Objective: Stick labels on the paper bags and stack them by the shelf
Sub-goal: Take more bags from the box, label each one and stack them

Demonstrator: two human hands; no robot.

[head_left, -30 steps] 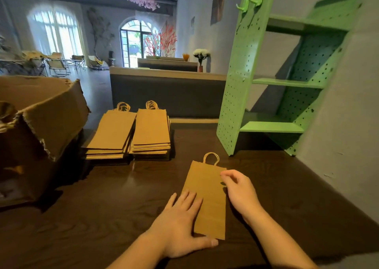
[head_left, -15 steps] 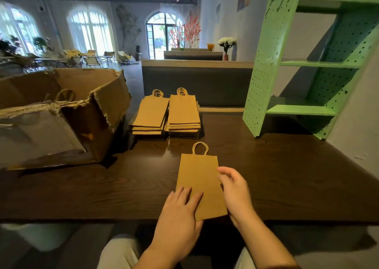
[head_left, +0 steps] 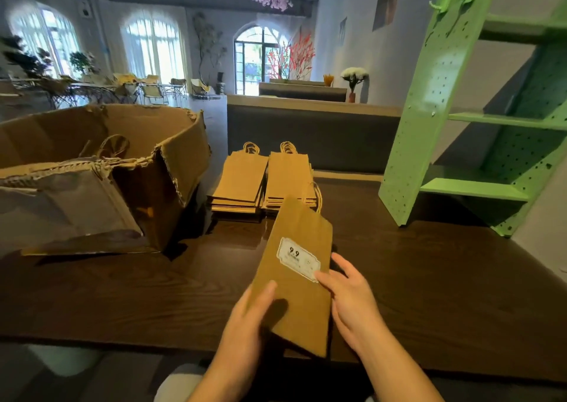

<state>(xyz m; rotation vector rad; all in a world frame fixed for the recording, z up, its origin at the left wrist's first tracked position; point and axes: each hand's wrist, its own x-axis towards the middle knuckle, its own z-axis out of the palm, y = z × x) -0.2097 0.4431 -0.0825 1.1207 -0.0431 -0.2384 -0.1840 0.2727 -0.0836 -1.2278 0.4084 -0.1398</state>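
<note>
Two hands hold one labelled paper bag above the near edge of the worktop.

At the worktop's left edge sits a torn cardboard box, at its far right corner a green pegboard shelf, and between them, at the far edge, two stacks of flat bags. The paper bag tilts, its top end toward the right-hand stack. The left hand pinches its lower left edge, thumb on top. The right hand grips the right edge, fingers apart behind it and thumb on a corner of the white label.

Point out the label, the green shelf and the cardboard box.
label (head_left: 298,259), head view, middle of its white face.
green shelf (head_left: 426,110), head view, perforated side panel.
cardboard box (head_left: 76,131), head view, inner back wall.
</note>
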